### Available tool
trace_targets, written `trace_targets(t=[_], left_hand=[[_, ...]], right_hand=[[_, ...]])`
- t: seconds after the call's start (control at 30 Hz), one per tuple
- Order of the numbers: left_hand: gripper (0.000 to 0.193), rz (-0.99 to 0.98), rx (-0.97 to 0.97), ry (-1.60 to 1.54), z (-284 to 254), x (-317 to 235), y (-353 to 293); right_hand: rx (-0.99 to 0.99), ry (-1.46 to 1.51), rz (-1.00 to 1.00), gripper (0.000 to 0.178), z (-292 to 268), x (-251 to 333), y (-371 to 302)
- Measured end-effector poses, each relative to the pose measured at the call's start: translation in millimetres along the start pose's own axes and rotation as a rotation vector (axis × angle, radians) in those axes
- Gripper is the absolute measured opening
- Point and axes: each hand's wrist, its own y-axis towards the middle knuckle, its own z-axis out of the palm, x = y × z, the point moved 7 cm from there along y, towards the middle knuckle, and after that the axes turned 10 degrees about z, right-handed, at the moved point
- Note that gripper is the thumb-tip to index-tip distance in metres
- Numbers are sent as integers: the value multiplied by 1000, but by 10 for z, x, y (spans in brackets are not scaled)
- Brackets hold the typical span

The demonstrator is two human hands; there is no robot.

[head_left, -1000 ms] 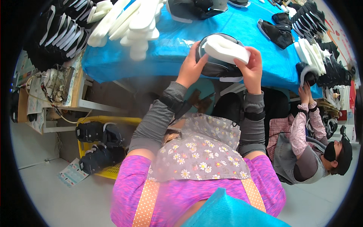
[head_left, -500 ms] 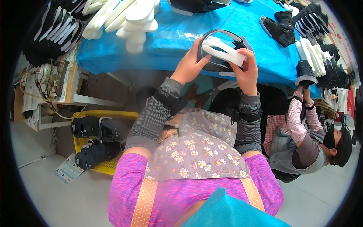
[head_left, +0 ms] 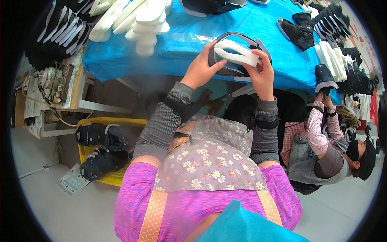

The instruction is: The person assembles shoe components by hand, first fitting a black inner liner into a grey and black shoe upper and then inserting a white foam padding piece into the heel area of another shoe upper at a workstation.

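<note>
Just over the front edge of the blue-covered table, I hold what looks like a black-and-grey shoe upper (head_left: 228, 36), its opening turned up toward me. A white foam insert (head_left: 235, 47), folded double, sits in that opening. My left hand (head_left: 200, 68) is closed round the upper's left side, its thumb beside the foam. My right hand (head_left: 262, 74) pinches the right end of the foam between thumb and fingers, at the upper's right rim. The inside of the upper below the foam is hidden.
Piled white foam pieces (head_left: 151, 24) lie on the blue table cover (head_left: 185, 52). Black uppers (head_left: 60, 32) are stacked far left. A yellow basket (head_left: 117, 177) with black shoe-like pieces stands lower left. At right, a co-worker (head_left: 322, 149) handles a black upper (head_left: 323, 74).
The foam insert has shifted slightly left and turned a little in the upper, with my right hand moving along with it. My left hand keeps its hold.
</note>
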Motion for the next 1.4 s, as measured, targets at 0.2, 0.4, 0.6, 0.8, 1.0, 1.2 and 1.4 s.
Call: trace_targets(t=[0.2,0.4,0.6,0.8,1.0,1.2,1.4], left_hand=[[57,15,15,373,-298,-42,299],[47,257,-38,531,-332,-423,632],[26,122,19,484,-298,-382,678],[27,22,1,413,-311,-338,729],[44,502,20,788,-160,-818,768],[27,326,42,664,-99,-593,857],[22,296,-68,627,-151,-389,890]], right_hand=[[-16,-51,35,40,36,-27,21],[-48,-95,-52,41,61,72,59],[-98,-247,-83,41,146,87,66],[-261,-439,-194,41,95,284,-22],[-315,-366,-232,45,70,322,-42],[-344,-317,-67,41,78,52,-45],[-337,-293,-185,37,137,142,-49]])
